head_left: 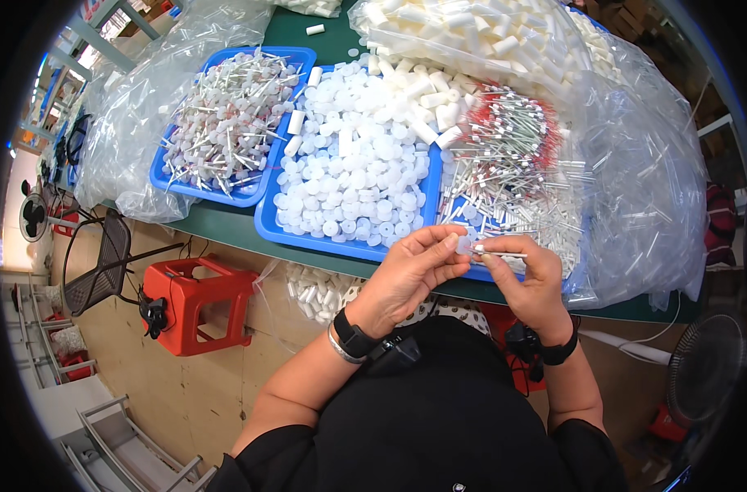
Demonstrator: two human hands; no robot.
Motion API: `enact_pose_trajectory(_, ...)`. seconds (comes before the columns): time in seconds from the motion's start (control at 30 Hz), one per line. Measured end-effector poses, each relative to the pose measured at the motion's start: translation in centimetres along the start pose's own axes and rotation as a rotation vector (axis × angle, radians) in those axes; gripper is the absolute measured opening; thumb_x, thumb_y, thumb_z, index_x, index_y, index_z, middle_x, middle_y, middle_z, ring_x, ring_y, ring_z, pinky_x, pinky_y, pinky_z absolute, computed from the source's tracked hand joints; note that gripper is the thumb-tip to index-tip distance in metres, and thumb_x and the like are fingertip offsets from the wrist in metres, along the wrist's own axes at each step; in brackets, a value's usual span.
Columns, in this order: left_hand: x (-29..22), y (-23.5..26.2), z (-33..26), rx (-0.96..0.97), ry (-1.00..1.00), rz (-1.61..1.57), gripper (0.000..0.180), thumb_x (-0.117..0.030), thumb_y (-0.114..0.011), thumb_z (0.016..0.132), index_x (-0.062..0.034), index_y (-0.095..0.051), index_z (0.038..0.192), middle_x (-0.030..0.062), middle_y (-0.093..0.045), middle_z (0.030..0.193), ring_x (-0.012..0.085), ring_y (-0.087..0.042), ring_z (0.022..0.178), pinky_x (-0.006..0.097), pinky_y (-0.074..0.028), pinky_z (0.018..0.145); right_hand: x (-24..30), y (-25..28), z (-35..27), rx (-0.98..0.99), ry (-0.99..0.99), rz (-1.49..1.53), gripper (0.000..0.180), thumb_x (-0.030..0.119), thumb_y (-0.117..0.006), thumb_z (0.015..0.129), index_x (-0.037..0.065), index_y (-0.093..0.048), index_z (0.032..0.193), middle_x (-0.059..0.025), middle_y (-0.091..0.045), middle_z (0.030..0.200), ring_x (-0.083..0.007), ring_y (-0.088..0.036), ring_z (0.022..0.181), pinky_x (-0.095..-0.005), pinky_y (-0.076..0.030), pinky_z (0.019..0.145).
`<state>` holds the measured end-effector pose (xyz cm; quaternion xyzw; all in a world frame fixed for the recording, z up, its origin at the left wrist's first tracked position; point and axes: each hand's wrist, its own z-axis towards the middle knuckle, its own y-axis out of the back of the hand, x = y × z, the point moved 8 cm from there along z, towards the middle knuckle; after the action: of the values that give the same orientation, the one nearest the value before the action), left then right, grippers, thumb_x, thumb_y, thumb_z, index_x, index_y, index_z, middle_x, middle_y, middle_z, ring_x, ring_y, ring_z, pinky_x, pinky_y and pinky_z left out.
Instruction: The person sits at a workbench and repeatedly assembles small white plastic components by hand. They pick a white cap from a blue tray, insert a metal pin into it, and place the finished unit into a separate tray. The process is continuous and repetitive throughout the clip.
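Close to the table's front edge, my left hand (418, 266) pinches a small translucent round cap (463, 245) between thumb and fingertips. My right hand (529, 275), just beside it, grips a thin whitish stick (508, 254) whose end meets the cap. Whether the stick has entered the cap is too small to tell. Under and beyond my hands lies a blue tray of thin sticks with white and red ends (513, 131) and short clear tubes (554, 217). To its left, a blue tray (308, 239) is heaped with matching translucent caps (349, 180).
At the far left, another blue tray (246, 197) holds capped sticks (226, 123). A large clear bag of white foam-like cylinders (488, 33) spreads at the back. Clear plastic bags (644, 180) lie at the right. A red stool (197, 303) and a fan (705, 361) stand below the table.
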<state>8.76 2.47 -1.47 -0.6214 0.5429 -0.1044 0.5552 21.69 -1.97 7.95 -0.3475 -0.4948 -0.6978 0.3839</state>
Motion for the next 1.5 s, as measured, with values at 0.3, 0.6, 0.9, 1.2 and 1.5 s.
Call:
enact_pose_trajectory(0.3, 0.7, 0.2, 0.3, -0.016, -0.009, -0.004, 0.030, -0.013, -0.062, 0.097, 0.0021, -0.059, 0.122, 0.0052, -0.066, 0.098, 0.0111, -0.065, 0.089, 0.023, -0.055, 0.084, 0.7, -0.1, 0.5, 0.035, 0.088, -0.325, 0.008, 0.003, -0.070, 0.084, 0.000, -0.069, 0.092, -0.0118, -0.071, 0.081, -0.0226, -0.069, 0.068, -0.0305, -0.053, 0.060)
enact_pose_trajectory(0.6, 2.1, 0.4, 0.7, -0.013, 0.019, -0.140, 0.030, -0.016, -0.062, 0.097, 0.0023, -0.059, 0.120, 0.0046, -0.066, 0.096, 0.0099, -0.064, 0.085, 0.021, -0.055, 0.081, -0.8, -1.0, -0.1, -0.063, -0.057, -0.227, 0.009, 0.003, -0.070, 0.085, 0.000, -0.070, 0.093, -0.0132, -0.069, 0.077, -0.0247, -0.067, 0.063, -0.0315, -0.050, 0.055)
enact_pose_trajectory(0.9, -0.8, 0.6, 0.5, -0.068, -0.130, -0.020, 0.031, -0.022, -0.064, 0.096, 0.0019, -0.063, 0.116, 0.0009, -0.065, 0.088, 0.0075, -0.062, 0.080, 0.021, -0.053, 0.076, -2.9, 0.5, 0.2, -0.014, -0.282, -0.002, 0.014, 0.009, -0.067, 0.090, 0.000, -0.070, 0.099, -0.0172, -0.070, 0.090, -0.0237, -0.068, 0.074, -0.0308, -0.052, 0.067)
enact_pose_trajectory(1.2, -1.9, 0.9, 0.2, -0.083, -0.131, 0.010, 0.040, -0.027, -0.056, 0.100, 0.0017, -0.053, 0.129, 0.0096, -0.066, 0.104, 0.0158, -0.065, 0.093, 0.027, -0.054, 0.083, -2.6, 1.4, -0.2, 0.273, 0.089, -0.733, 0.007, 0.006, -0.069, 0.077, 0.003, -0.067, 0.083, -0.0114, -0.064, 0.079, -0.0304, -0.062, 0.079, -0.0398, -0.049, 0.072)
enact_pose_trajectory(1.5, -1.3, 0.9, 0.6, -0.105, -0.142, 0.083, 0.041, -0.023, -0.058, 0.100, 0.0058, -0.053, 0.129, 0.0125, -0.066, 0.105, 0.0176, -0.067, 0.097, 0.027, -0.055, 0.087, -3.9, 1.0, 0.1, 0.214, 0.054, -0.680, 0.007, 0.007, -0.069, 0.080, 0.002, -0.066, 0.084, -0.0129, -0.065, 0.082, -0.0305, -0.063, 0.078, -0.0397, -0.050, 0.071)
